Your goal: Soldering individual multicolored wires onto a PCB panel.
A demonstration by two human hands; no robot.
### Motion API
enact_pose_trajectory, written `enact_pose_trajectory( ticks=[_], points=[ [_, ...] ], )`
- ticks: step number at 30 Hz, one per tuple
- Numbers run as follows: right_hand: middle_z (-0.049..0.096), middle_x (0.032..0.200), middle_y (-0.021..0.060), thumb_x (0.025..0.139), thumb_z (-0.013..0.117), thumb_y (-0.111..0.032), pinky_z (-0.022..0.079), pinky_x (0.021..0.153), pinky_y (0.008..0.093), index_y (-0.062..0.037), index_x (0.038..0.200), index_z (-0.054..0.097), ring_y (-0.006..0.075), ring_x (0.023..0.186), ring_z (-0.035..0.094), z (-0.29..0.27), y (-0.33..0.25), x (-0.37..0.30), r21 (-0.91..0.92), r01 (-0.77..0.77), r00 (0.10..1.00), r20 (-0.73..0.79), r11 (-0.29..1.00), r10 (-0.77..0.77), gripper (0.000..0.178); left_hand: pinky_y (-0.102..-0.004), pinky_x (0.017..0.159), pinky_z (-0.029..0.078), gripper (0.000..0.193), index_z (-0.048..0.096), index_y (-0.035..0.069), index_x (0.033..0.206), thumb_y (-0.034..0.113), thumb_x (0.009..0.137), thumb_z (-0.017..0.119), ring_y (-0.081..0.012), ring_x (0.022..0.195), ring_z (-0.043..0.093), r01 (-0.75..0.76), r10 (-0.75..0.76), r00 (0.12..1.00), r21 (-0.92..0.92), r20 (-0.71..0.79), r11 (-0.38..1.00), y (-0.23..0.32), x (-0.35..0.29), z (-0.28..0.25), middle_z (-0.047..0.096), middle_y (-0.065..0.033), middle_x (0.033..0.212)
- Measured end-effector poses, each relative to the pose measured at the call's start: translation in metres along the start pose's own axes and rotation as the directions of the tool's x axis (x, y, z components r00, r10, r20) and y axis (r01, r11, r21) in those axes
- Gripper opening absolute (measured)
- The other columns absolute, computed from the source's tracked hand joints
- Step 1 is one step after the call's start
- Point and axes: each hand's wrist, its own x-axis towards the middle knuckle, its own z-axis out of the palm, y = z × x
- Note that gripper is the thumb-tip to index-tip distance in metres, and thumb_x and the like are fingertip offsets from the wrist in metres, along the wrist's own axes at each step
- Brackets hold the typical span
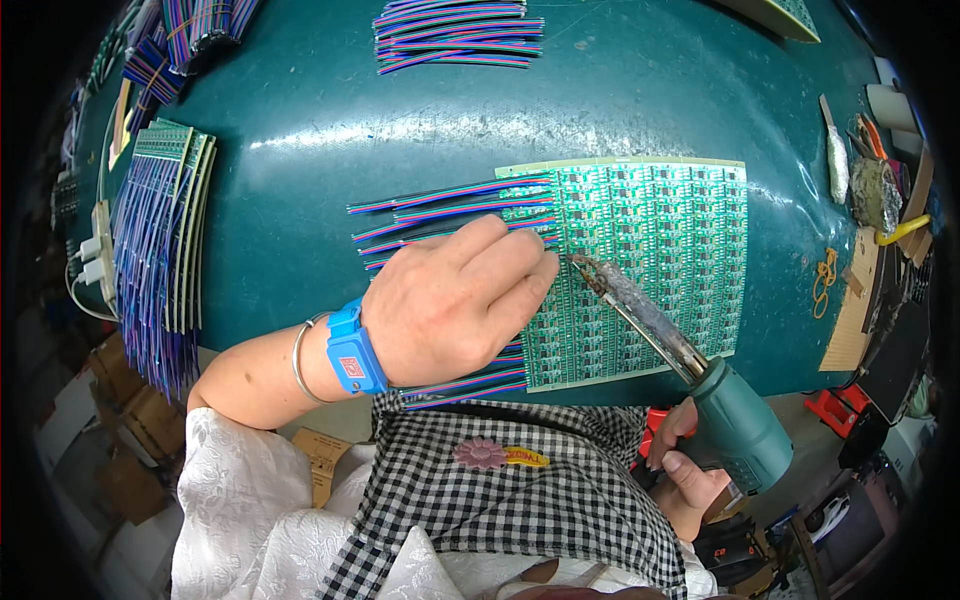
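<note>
A green panel of small circuit boards [640, 270] lies flat on the bench, its left edge lined with strips of coloured wire [440, 200] that stick out leftward. My left hand [460, 295] rests over these strips, fingers pinched together on a wire strip close to the panel; the fingertips hide most of that strip. In my right hand [690, 480] is a soldering iron [740, 420] with a green handle, the fingers closed round it. Its dark, crusted tip points up and left, right beside my left fingertips at the row of joints.
On the left stands a stack of wired panels [165, 240]. Bundles of wire strips [460, 35] lie at the far side. To the right are a rubber band [823, 280], a cardboard piece [850, 310] and a white-wrapped tool [835, 155]. A power strip [97, 255] sits at the left edge.
</note>
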Motion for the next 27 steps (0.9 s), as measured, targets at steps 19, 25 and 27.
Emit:
enact_pose_trajectory(
  ticks=[19,25,27],
  points=[
    [0.053,0.072,0.0116,0.072,0.075,-0.011,0.047,0.042,0.0298,0.0086,0.094,0.051,0.0184,0.049,0.052,0.007,-0.006,0.006,0.082,0.031,0.999,-0.041,0.996,-0.027,0.038,-0.0301,0.051,0.047,0.039,0.068,-0.006,0.099,0.003,0.061,0.067,-0.0211,0.067,0.056,-0.040,0.040,0.999,0.029,-0.002,0.999,0.000,-0.001,0.001,0.059,-0.0121,0.090],
    [0.053,0.071,0.0121,0.073,0.075,-0.012,0.047,0.042,0.0292,0.0116,0.099,0.051,0.0179,0.048,0.053,0.009,-0.005,0.002,0.064,0.000,0.996,-0.091,0.998,0.006,0.042,-0.0296,0.051,0.047,0.039,0.068,-0.007,0.099,0.003,0.061,0.067,-0.0209,0.067,0.056,-0.040,0.040,0.999,0.041,0.016,0.998,0.000,0.000,0.002,0.059,-0.0119,0.090],
    [0.053,0.071,0.0118,0.073,0.075,-0.011,0.047,0.042,0.0289,0.0111,0.099,0.051,0.0180,0.048,0.053,0.010,-0.006,0.004,0.062,0.021,0.998,-0.067,0.998,-0.016,0.041,-0.0296,0.051,0.047,0.039,0.068,-0.007,0.099,0.003,0.061,0.067,-0.0209,0.067,0.056,-0.035,0.034,0.999,0.048,0.023,0.998,0.001,-0.001,0.001,0.059,-0.0118,0.090]
  ],
)
